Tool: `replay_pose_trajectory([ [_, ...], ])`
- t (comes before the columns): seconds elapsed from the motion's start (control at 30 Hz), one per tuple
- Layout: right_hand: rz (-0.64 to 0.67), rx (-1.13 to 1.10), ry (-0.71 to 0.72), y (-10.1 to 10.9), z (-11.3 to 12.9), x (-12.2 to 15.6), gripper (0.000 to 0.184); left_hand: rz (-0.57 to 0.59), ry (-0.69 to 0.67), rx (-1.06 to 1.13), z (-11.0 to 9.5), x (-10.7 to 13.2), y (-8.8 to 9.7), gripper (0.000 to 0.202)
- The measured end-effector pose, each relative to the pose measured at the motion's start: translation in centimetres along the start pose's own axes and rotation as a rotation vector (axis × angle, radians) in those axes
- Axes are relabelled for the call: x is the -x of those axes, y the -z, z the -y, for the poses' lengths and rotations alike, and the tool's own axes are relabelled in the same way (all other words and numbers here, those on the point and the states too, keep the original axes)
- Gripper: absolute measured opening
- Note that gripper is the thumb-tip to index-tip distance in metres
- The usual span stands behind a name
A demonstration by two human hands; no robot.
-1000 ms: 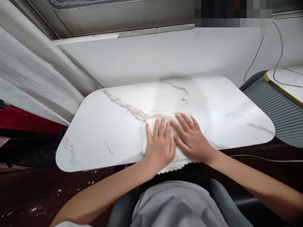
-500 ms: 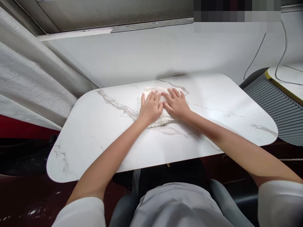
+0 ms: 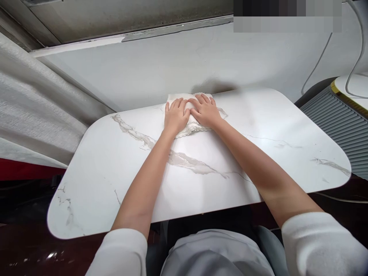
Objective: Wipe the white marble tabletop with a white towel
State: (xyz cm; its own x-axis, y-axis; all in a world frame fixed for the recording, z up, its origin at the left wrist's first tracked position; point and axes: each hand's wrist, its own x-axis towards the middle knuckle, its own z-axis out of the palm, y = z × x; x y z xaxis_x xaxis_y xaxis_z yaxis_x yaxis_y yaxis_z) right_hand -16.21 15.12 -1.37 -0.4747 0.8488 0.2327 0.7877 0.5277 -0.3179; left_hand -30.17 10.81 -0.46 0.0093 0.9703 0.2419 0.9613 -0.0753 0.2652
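Observation:
A white cloth [image 3: 192,128] with a scalloped edge lies on the white marble-patterned table [image 3: 138,168], near its back edge by the wall. My left hand [image 3: 176,115] rests flat on the left part of the cloth, fingers stretched forward. Beside it, my right hand [image 3: 206,111] lies flat on the right part, fingers spread. The two thumbs nearly meet over the middle. Both palms press on top of the cloth, and much of it is hidden under them.
A pale wall [image 3: 129,76] stands directly behind the table. White curtains [image 3: 37,96] hang at the left. On the right is a ribbed grey cabinet [image 3: 336,119] with a gold-edged white top, and a cable [image 3: 317,63] runs down the wall.
Both hands have slid the cloth away from me, toward the wall and the table's back edge. My arms are stretched further forward, and the view has shifted slightly.

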Motion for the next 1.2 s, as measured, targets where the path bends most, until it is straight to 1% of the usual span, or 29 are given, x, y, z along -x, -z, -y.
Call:
replay_pose_trajectory([
  [0.17, -0.024, -0.010, 0.012, -0.1, -1.4, -1.5, 0.051, 0.010, -0.009, -0.028, -0.3, -1.9, -0.4, 0.051],
  [0.33, -0.030, 0.006, 0.009, 0.3, -2.8, -2.4, 0.052, 0.002, -0.016, -0.028, -1.0, -3.6, -1.2, 0.050],
  [0.53, -0.037, 0.010, 0.022, 0.7, -3.7, -2.7, 0.051, -0.017, 0.002, -0.039, -1.7, -4.5, -1.8, 0.050],
  [0.7, -0.044, 0.004, 0.019, 0.6, -3.9, -2.6, 0.051, -0.018, 0.013, -0.057, -1.9, -4.3, -2.0, 0.051],
  [0.87, -0.016, 0.019, -0.003, 1.2, -4.6, -1.8, 0.052, -0.022, 0.014, -0.066, -3.1, -3.8, -2.3, 0.052],
  [1.0, -0.010, 0.045, -0.023, 1.7, -5.2, -0.5, 0.053, -0.009, 0.004, -0.057, -4.5, -3.0, -2.3, 0.052],
  [1.2, -0.045, 0.074, -0.033, 1.6, -5.9, 2.2, 0.054, 0.016, -0.050, -0.031, -6.0, -1.5, -2.2, 0.053],
])
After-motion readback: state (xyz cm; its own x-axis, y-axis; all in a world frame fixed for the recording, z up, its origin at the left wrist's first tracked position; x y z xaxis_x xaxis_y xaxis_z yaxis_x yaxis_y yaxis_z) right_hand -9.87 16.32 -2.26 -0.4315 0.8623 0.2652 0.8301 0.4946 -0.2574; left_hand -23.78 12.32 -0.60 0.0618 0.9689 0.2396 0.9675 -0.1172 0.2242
